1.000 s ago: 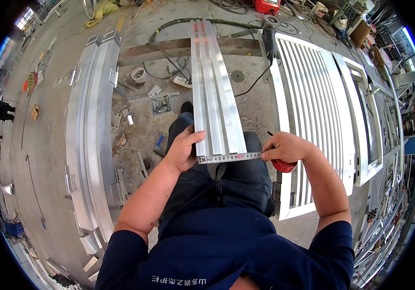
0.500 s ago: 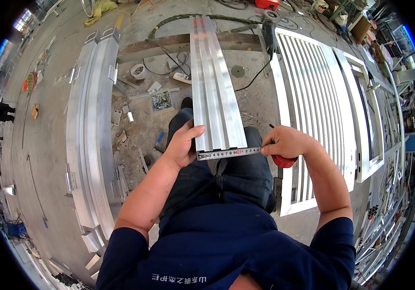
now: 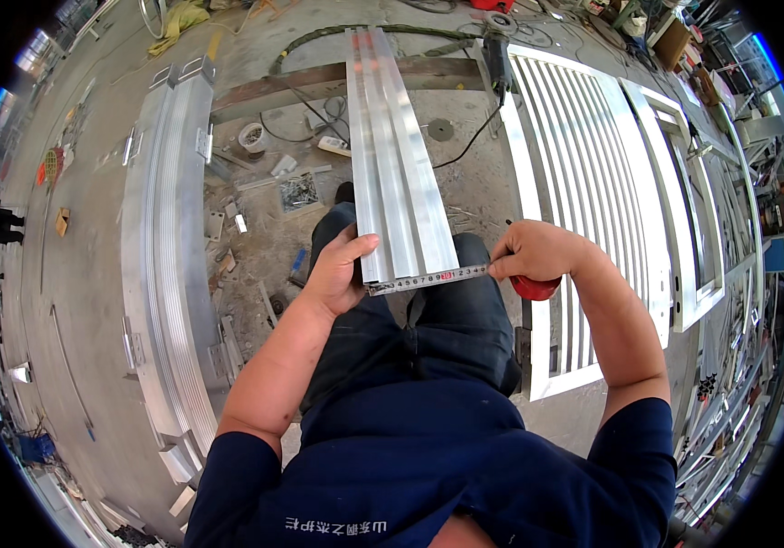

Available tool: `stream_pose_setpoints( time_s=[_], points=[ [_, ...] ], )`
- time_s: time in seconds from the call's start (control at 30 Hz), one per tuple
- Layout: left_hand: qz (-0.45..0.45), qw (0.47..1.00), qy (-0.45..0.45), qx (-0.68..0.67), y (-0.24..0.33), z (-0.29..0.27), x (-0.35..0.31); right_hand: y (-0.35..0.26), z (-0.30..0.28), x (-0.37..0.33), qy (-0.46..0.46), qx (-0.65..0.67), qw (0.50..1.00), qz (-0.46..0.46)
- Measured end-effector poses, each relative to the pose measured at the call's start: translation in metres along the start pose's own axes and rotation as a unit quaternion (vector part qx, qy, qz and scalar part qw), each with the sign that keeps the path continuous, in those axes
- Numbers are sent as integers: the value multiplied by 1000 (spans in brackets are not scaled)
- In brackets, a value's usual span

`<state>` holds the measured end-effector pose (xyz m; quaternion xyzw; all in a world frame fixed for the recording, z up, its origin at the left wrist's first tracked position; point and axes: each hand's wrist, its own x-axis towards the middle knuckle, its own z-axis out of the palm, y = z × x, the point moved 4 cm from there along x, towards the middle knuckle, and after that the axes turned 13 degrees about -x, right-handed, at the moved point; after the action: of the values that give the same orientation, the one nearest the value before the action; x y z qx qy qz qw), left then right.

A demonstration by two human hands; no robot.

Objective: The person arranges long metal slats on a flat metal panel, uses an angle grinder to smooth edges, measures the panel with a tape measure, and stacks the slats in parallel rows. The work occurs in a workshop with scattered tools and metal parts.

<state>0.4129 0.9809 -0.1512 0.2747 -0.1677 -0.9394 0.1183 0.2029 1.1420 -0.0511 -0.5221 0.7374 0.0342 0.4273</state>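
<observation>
A long silvery ribbed metal profile (image 3: 394,155) extends away from me, its near end over my thighs. My left hand (image 3: 337,272) grips its near left corner, thumb on top and the other fingers mostly hidden beneath. Across that near end lies the pulled-out blade of a tape measure (image 3: 535,289), its hooked tip close to my left fingers. My right hand (image 3: 540,249) is closed on the tape measure just past the profile's right corner, pinching the blade, with the red case hanging under the palm.
A white slatted metal panel (image 3: 584,137) and a white frame (image 3: 671,301) lie at right. An angle grinder (image 3: 497,62) rests by the panel's far corner, trailing a cord. Long metal rails (image 3: 165,247) lie at left. A small bucket (image 3: 253,137) and a tray of fasteners (image 3: 299,192) sit beyond my knees.
The blade's right end and my right hand have risen slightly, so the tape tilts more. The whole view has shifted a little; both hands keep their grip.
</observation>
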Motion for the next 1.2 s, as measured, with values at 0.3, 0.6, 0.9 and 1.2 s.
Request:
stream_pose_setpoints(
  time_s=[0.3,0.6,0.9,1.2],
  points=[
    [2,1000,-23,-8,2,7,0,5,1,-1,16,22,1000,-7],
    [1,1000,-22,-14,3,11,1,10,3,-3,20,48,999,-11],
    [5,1000,-25,-15,1,10,3,12,5,-3,19,57,998,-17],
    [0,1000,-25,-17,0,8,4,10,3,-4,18,57,998,-10]
  ],
)
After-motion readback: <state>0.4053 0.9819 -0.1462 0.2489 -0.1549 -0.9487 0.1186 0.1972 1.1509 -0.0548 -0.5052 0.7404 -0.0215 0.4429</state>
